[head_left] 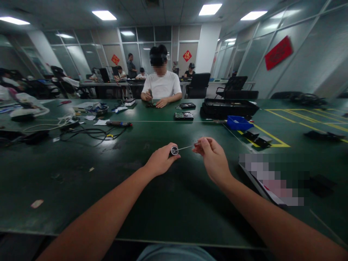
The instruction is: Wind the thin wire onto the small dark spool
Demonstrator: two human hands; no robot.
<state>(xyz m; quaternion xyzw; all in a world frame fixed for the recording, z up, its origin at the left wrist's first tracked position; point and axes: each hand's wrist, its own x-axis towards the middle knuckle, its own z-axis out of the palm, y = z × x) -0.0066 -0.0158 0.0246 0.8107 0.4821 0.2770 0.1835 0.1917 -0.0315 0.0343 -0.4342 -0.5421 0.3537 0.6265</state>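
A small round cylinder (174,150) with a pale rim and a dark inside is gripped in my left hand (162,159), its open end turned toward me. From my right hand (211,154) a slim screwdriver (185,147) points left, its thin metal shaft reaching the cylinder's mouth. My right thumb and fingers pinch the handle end and cover most of it. Whether the tip touches the inside of the cylinder, I cannot tell. Both hands are over the green table (174,203), a short distance apart.
Across the table a person (163,81) works on a small object. Two hard drives (184,116) lie ahead, with a black case (230,108) and blue bin (239,123) to their right. Cables (89,133) and an electric screwdriver (119,124) lie left; a blurred-out tray (263,188) is near right.
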